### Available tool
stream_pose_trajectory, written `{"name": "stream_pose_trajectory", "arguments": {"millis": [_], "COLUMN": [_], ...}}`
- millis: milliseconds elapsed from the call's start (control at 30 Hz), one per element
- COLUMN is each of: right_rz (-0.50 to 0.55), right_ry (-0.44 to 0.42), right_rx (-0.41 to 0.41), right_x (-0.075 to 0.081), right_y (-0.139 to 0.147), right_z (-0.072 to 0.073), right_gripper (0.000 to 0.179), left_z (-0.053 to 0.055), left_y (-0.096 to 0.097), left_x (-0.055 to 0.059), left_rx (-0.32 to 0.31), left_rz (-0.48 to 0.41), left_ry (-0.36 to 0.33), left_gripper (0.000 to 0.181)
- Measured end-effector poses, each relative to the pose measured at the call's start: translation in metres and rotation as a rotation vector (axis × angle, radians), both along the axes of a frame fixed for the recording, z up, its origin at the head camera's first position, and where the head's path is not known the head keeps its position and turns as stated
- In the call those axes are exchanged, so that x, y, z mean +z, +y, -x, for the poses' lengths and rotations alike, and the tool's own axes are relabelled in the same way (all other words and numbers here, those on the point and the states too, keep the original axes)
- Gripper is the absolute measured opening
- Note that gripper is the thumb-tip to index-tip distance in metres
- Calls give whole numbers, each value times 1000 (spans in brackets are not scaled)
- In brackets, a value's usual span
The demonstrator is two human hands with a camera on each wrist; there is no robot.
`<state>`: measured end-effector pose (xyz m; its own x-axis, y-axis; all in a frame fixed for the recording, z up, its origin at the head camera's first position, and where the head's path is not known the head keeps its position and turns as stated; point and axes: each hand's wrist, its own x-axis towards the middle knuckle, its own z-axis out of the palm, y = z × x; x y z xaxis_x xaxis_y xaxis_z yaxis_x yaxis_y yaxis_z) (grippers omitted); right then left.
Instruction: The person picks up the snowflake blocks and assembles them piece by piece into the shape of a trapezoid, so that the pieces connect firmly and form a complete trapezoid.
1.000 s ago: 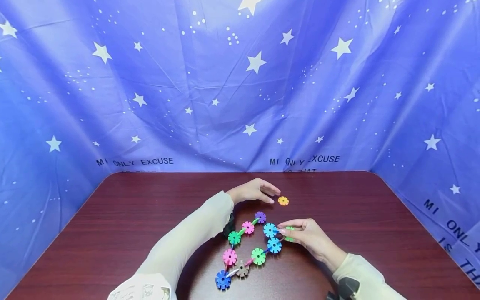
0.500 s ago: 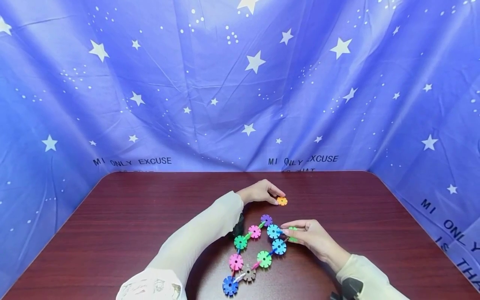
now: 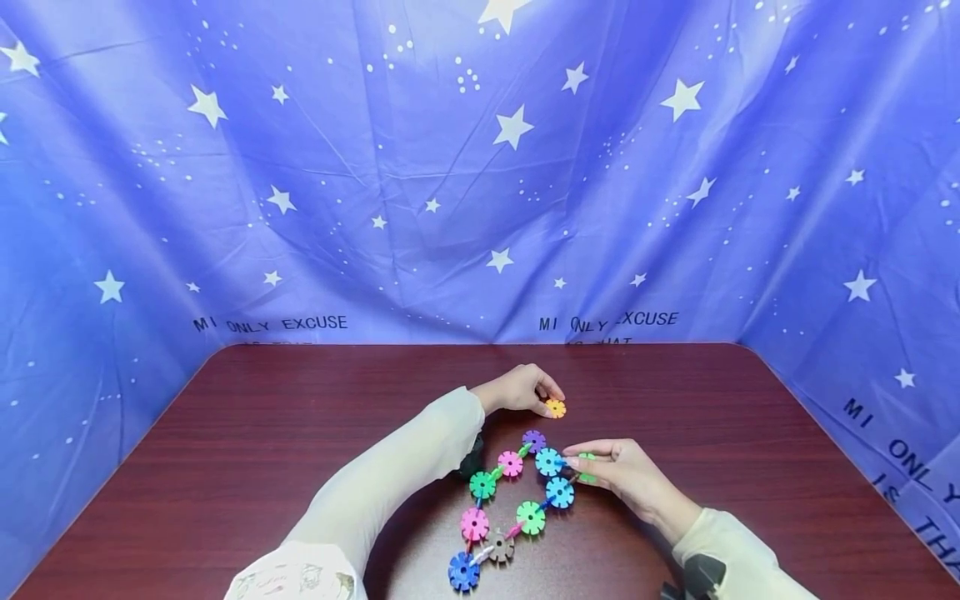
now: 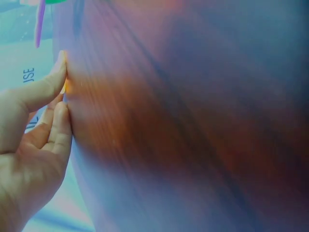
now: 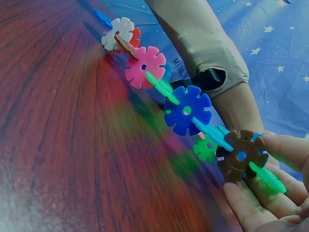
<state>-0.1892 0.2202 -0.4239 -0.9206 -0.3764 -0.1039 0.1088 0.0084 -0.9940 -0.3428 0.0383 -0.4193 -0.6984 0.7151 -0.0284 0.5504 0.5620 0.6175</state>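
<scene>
My left hand point(image 3: 525, 388) pinches an orange notched building disc point(image 3: 557, 409) lying on the table; in the left wrist view only a thin orange edge point(image 4: 65, 86) shows between thumb and fingers. Nearer to me, my right hand point(image 3: 626, 475) holds one end of a chain of interlocking snowflake discs. The chain bends back in a loop, with a light blue disc point(image 3: 550, 462), a purple disc point(image 3: 534, 441) and a dark blue disc point(image 3: 463, 572) at its turn. In the right wrist view, the fingers grip around a brown disc point(image 5: 234, 166) with a green disc point(image 5: 270, 180) slotted edge-on.
The dark red wooden table point(image 3: 315, 417) reaches back to a blue star-patterned curtain point(image 3: 420, 167), which also encloses both sides. Black straps sit at the wrists, such as the right strap point(image 3: 703, 575). The left forearm point(image 3: 390, 475) stretches alongside the chain.
My left hand has reached right to the orange disc, taken hold of it and drawn it slightly left and nearer. The right hand keeps its grip on the chain, which has shifted slightly right.
</scene>
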Motion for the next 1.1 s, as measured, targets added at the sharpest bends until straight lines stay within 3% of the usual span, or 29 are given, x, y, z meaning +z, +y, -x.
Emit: {"name": "stream_pose_trajectory", "arguments": {"millis": [233, 433, 733, 933, 1100], "right_rz": [-21, -15, -8, -3, 8], "right_ry": [1, 26, 26, 34, 30], "right_rx": [-12, -8, -7, -10, 1], "right_x": [2, 3, 4, 4, 5], "right_y": [-5, -10, -21, -25, -29], "right_z": [2, 5, 8, 9, 9], "right_gripper": [41, 42, 40, 42, 43], "left_z": [-5, -16, -53, -81, -103], "left_y": [-27, -59, -98, -104, -104], "left_x": [-3, -3, 2, 9, 13], "left_rx": [-5, -3, 87, 84, 96], "left_rz": [-50, -120, -294, -381, -378], "left_ry": [-48, -94, -143, -69, -34], "left_gripper": [22, 24, 25, 24, 23]}}
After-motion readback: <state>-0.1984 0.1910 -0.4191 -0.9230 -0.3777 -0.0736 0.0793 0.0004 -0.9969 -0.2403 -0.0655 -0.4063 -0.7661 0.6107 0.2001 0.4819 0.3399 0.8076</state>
